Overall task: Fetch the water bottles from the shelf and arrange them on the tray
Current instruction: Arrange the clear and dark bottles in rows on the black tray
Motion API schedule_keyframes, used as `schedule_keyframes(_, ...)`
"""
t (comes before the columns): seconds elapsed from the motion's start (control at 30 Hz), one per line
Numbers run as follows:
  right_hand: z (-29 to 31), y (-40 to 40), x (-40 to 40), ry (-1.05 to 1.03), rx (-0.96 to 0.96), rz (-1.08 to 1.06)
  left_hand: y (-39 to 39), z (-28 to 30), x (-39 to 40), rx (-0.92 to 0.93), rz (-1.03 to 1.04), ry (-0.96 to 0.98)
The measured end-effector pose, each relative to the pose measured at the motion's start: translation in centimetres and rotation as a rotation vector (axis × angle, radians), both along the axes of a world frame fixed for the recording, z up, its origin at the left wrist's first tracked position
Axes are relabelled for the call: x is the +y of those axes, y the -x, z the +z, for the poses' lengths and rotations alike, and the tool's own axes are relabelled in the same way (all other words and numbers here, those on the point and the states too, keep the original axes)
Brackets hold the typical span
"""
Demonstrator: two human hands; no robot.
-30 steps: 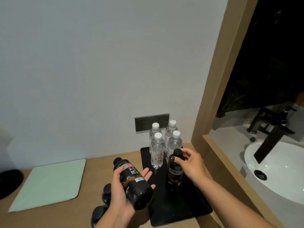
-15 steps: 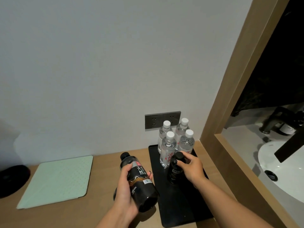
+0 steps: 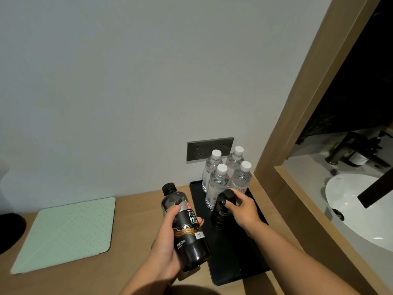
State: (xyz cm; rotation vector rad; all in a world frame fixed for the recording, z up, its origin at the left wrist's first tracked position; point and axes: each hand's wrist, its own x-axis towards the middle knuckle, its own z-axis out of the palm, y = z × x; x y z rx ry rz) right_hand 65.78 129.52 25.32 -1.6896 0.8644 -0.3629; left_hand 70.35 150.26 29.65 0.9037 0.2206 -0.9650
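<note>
A black tray (image 3: 234, 258) lies on the wooden counter against the wall. Several clear water bottles (image 3: 218, 184) with white caps stand in a block at its far end. In front of them a small black bottle (image 3: 221, 211) stands upright on the tray, and my right hand (image 3: 242, 207) grips its top. My left hand (image 3: 170, 237) holds a larger black bottle (image 3: 187, 226) with a dark label, tilted, above the counter just left of the tray.
A pale green mat (image 3: 66, 233) lies on the counter to the left, with a dark round object (image 3: 8, 231) at the left edge. A grey socket plate (image 3: 209, 147) is behind the bottles. A wooden frame (image 3: 297, 116) borders a white sink (image 3: 359, 209) on the right.
The view has shifted so the tray sits further right. My right hand has stayed on the small black bottle's top. The left hand has closed its fingers around the large bottle and raised it slightly.
</note>
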Motion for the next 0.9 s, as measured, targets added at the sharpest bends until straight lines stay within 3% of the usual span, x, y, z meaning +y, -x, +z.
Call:
schedule_keyframes(0.13, 2.6, 0.7, -0.5, 0.031, 0.108, -0.03, 0.4, 0.8, -0.3, -0.127, -0.075, -0.036)
schedule_keyframes(0.27, 7.2, 1.7, -0.3, 0.182, 0.007, -0.063, 0.9, 1.2, -1.3, -0.364, -0.125, -0.136)
schedule_keyframes(0.43, 13.3, 2.4, 1.2, 0.013, -0.049, 0.287, 2.7, 1.5, -3.2, -0.545, -0.238, -0.22)
schedule_keyframes(0.5, 14.3, 2.7, 1.6, -0.012, -0.008, 0.363, 3.5, 1.4, -4.1, -0.577, -0.288, -0.234)
schedule_keyframes(0.63, 13.6, 3.2, 1.0, 0.263, 0.118, 0.401, 4.3, 1.1, -5.3, -0.598, -0.352, -0.222)
schedule_keyframes(0.77, 12.7, 4.5, -0.8, 0.301, 0.111, 0.416, 4.1, 0.4, -7.1, -0.641, -0.431, -0.232)
schedule_keyframes(0.83, 12.4, 5.1, -2.0, 0.362, 0.118, 0.393, 3.2, 0.0, -8.7, -0.539, -0.335, -0.213)
schedule_keyframes(0.9, 11.8, 5.5, -3.2, 0.466, 0.143, 0.352, 2.0, 0.3, -9.9, -0.592, -0.255, -0.288)
